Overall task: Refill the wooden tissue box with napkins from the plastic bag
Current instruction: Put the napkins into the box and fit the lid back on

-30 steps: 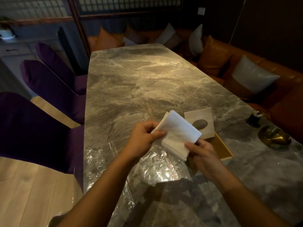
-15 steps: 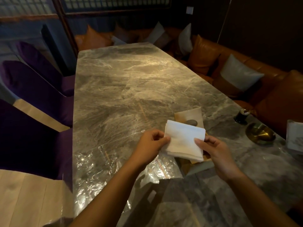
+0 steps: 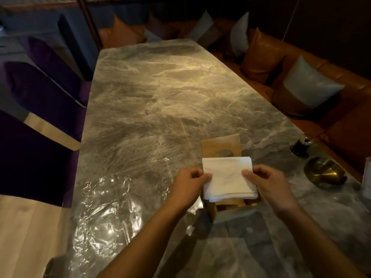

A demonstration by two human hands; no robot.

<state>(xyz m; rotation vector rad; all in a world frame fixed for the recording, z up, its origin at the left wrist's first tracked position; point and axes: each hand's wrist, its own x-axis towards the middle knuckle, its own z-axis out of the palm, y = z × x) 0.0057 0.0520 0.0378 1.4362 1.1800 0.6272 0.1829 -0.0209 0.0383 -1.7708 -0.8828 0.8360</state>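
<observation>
Low and right of centre in the frame, a stack of white napkins (image 3: 227, 178) is held flat between both hands directly above the open wooden tissue box (image 3: 224, 205). The left hand (image 3: 188, 185) pinches the stack's left edge between thumb and curled fingers; the right hand (image 3: 267, 183) pinches the right edge the same way. Gripping at opposite sides keeps the soft sheets level and squared, which looks meant to let the whole stack drop into the box without fanning out or folding over.

The box stands on the marble table (image 3: 150, 101), and only its near wall and a sliver of its interior show below the napkins; how full it is cannot be told. Its wooden lid (image 3: 219, 143), with an oval dispensing slot, shows just above the stack in the frame, tilted up at the far side of the box, so the opening is free. Whether the lid is hinged or merely propped there is not clear.

The clear plastic bag (image 3: 112, 197) lies flattened and crinkled on the table at lower left of the frame, beside the left forearm, apparently set aside within easy reach.

At the right edge of the frame a brass dish (image 3: 324, 173) and a small dark jar (image 3: 301, 145) stand well apart from the box and out of the way.

The stack seems lined up with the box's outline, so the next step is probably lowering it in.
</observation>
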